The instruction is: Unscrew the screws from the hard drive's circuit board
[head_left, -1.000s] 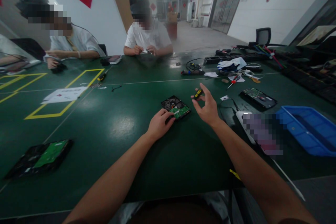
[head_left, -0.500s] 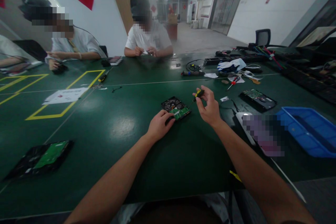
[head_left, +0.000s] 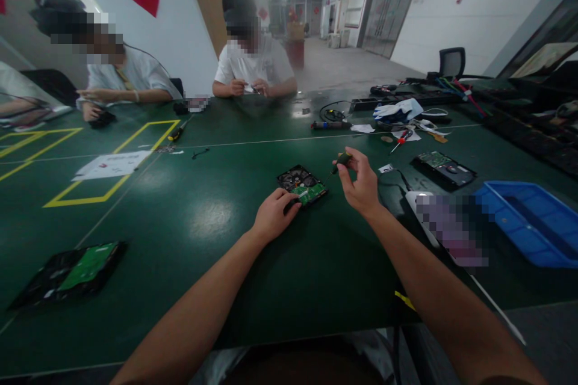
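A hard drive (head_left: 301, 183) lies circuit board up on the green table (head_left: 194, 222), in front of me. My left hand (head_left: 274, 215) rests at its near left corner, fingers curled against its edge. My right hand (head_left: 359, 184) hovers just right of the drive, its fingers pinched round a small black-and-yellow screwdriver (head_left: 341, 161). The tool's tip points down and left toward the drive.
Another hard drive (head_left: 67, 271) lies at the near left, a third (head_left: 443, 167) at the right beside a blue tray (head_left: 526, 221). Cables, cloths and tools litter the far right. Two people sit across the table, working with their hands. A paper sheet (head_left: 111, 162) lies inside yellow floor-tape lines.
My right hand closed from spread fingers into a pinch on the screwdriver and turned it tip-down toward the drive. The left hand stayed put.
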